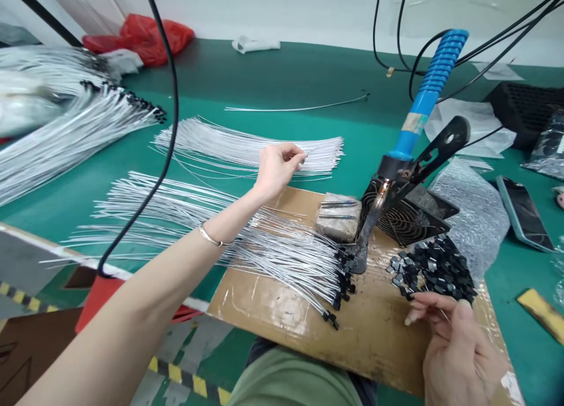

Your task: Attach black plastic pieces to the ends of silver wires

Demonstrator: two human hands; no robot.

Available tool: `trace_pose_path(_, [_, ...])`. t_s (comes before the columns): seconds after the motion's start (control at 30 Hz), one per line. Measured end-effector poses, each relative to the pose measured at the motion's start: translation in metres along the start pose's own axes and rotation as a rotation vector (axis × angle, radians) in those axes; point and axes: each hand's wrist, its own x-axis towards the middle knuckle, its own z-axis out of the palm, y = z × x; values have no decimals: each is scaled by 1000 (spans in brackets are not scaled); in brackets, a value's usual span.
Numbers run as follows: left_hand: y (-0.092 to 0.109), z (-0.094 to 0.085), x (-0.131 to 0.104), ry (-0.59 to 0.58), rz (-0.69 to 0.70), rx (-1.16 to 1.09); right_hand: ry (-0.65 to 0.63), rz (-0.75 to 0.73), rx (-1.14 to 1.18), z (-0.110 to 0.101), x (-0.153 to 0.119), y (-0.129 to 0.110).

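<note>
While a thick bundle of white wires (247,144) lies across the green table (286,77) with no black ends to be seen on it, a second batch (282,256) on the brown board (282,306) has black tips at its right end. A larger heap (83,138) at the far left also carries black tips, so a good share looks finished, though I judge this only from how the wires lie.

Plenty seems left: the plain bundle is thick, and many loose black pieces (440,271) are piled on the right of the board. One lone wire (291,108) lies apart, behind the bundle.

The two hands are well apart. The left hand (274,168) is over the right part of the plain bundle, thumb and fingertip close together; whether a wire is between them, I cannot tell. The right hand (458,350) is just in front of the black pieces, fingers curled around something thin, its grip unclear. Between them stands the blue-handled iron (429,89), tilted, its lower end near the black tips.
</note>
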Motion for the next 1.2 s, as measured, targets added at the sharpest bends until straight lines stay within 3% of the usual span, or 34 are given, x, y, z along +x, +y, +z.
trace_pose_path(0.1, [14, -12, -6, -22, 11, 26, 5, -1, 8, 0, 1, 0])
trace_pose_path(0.23, [47, -50, -23, -94, 20, 84, -1, 16, -25, -3, 0, 0])
trace_pose_path(0.37, [76, -85, -57, -765, -166, -107, -90, -20, -87, 1, -8, -8])
trace_pose_path(0.43, [80, -87, -78, -928, -270, -172, -187, -53, -92, 10, -14, -17])
trace_pose_path(0.6, [75, -67, -122, -917, -408, -258, -521, -5, -110, 41, -28, -38])
trace_pose_path(0.73, [75, -60, -138, -897, -439, -269, -743, -68, -125, 56, -29, -39])
trace_pose_path(1.2, [78, -51, -151, -865, -351, -208, -736, -291, -219, 51, -31, -34])
